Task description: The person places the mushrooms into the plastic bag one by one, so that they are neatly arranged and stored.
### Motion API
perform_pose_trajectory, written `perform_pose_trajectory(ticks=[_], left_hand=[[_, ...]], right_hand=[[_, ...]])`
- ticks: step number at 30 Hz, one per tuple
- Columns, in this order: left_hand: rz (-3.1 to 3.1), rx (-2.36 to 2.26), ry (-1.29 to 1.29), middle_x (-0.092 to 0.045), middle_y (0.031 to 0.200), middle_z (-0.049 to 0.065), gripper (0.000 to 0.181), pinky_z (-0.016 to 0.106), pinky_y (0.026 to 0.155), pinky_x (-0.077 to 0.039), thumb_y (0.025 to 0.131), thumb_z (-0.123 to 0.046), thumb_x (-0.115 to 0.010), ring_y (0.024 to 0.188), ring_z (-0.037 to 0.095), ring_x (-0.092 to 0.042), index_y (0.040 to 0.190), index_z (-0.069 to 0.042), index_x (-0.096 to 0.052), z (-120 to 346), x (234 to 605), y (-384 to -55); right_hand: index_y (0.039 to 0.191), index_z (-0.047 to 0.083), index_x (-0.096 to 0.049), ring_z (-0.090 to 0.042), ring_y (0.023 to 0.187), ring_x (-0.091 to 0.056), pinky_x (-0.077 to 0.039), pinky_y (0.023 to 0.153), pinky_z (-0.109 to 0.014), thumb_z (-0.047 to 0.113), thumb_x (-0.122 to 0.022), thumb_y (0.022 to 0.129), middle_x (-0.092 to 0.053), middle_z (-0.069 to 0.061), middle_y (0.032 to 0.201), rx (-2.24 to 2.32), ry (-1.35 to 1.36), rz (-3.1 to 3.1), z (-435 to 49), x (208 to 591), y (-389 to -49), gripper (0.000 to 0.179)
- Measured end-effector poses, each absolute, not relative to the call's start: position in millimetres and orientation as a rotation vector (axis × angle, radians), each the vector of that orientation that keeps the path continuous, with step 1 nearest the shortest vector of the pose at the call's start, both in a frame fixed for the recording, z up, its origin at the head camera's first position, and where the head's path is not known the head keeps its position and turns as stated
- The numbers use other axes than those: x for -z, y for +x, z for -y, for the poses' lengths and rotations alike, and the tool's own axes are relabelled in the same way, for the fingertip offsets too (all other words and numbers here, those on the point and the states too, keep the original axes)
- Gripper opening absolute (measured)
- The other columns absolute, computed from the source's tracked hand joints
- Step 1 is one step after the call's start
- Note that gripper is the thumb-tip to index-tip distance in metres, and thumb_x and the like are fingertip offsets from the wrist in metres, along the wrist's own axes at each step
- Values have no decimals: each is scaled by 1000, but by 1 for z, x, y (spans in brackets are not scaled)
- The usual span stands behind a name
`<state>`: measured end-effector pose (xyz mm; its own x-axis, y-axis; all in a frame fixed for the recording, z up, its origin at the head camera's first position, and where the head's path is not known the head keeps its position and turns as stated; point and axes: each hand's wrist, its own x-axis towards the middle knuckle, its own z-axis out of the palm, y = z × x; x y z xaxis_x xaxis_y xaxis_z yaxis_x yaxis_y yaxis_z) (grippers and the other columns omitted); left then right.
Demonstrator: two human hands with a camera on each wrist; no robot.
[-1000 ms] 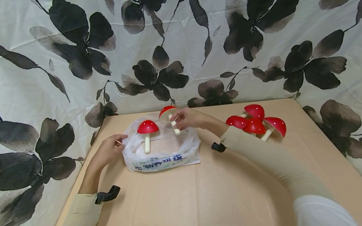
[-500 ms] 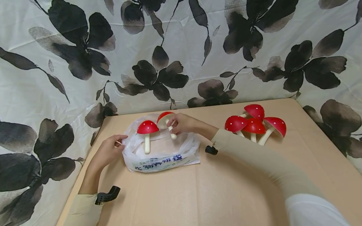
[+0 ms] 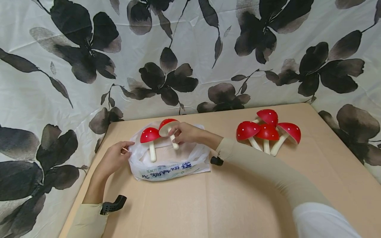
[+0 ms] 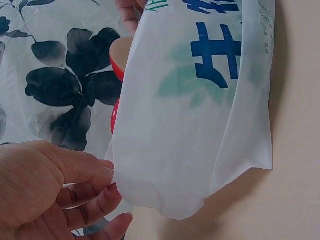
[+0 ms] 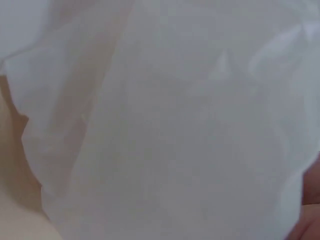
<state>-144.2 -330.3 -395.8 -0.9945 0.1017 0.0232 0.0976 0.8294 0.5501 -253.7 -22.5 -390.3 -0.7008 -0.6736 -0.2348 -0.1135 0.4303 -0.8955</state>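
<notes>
A white plastic bag [image 3: 169, 173] with blue and green print lies open on the table. My left hand [image 3: 114, 158] pinches its left rim between thumb and forefinger, as the left wrist view shows with the bag [image 4: 170, 145] up close. Inside the bag's mouth rests a toy mushroom [image 3: 150, 135] with a white-dotted red cap and pale stem. My right hand [image 3: 189, 133] holds a second toy mushroom [image 3: 165, 130] by the stem over the bag, its cap tilted against the first cap. White plastic [image 5: 165, 125] fills most of the right wrist view, with fingers [image 5: 311, 200] at the right edge.
Several more red-capped toy mushrooms [image 3: 268, 133] lie clustered at the table's back right, beyond my right forearm. Behind the wooden table [image 3: 184, 208] hangs a white cloth [image 3: 208, 86] printed with dark flowers.
My right hand has moved left and slightly lower with its mushroom. The mushroom in the bag has shifted a little left and tilted. My left hand stays on the rim.
</notes>
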Motion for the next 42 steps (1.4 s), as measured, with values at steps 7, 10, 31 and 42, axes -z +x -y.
perform_pose_trajectory(ticks=[7, 10, 31, 42], left_hand=[[-2982, -904, 147, -62, 111, 24, 39, 22, 67, -50, 92, 5, -62, 94, 32, -61, 131, 8, -61, 328, 395, -145], [-2981, -911, 149, -62, 110, 24, 39, 22, 67, -50, 92, 5, -62, 94, 32, -61, 131, 8, -61, 328, 396, -145], [-2970, -920, 148, -62, 111, 23, 39, 22, 69, -50, 92, 4, -62, 94, 31, -62, 131, 7, -60, 331, 397, -144], [-2973, -916, 159, -62, 112, 24, 40, 22, 70, -51, 92, 4, -62, 94, 32, -63, 132, 8, -60, 332, 399, -145]], right_hand=[[126, -3, -66, -21, 84, -59, -59, 84, -34, -5, -67, 92, -60, -15, 99, 1264, -593, -2158, 24, 396, -254, 34], [129, -1, -68, -21, 90, -58, -57, 83, -32, -6, -65, 93, -66, -14, 112, 1238, -596, -2171, 24, 399, -254, 37], [153, 6, -44, -26, 133, -52, -46, 106, -36, 14, -59, 101, -46, -8, 157, 993, -850, -2002, 16, 405, -247, 54], [142, 4, -58, -32, 115, -57, -55, 95, -43, 7, -60, 98, -56, -16, 142, 969, -783, -2003, 0, 390, -250, 44]])
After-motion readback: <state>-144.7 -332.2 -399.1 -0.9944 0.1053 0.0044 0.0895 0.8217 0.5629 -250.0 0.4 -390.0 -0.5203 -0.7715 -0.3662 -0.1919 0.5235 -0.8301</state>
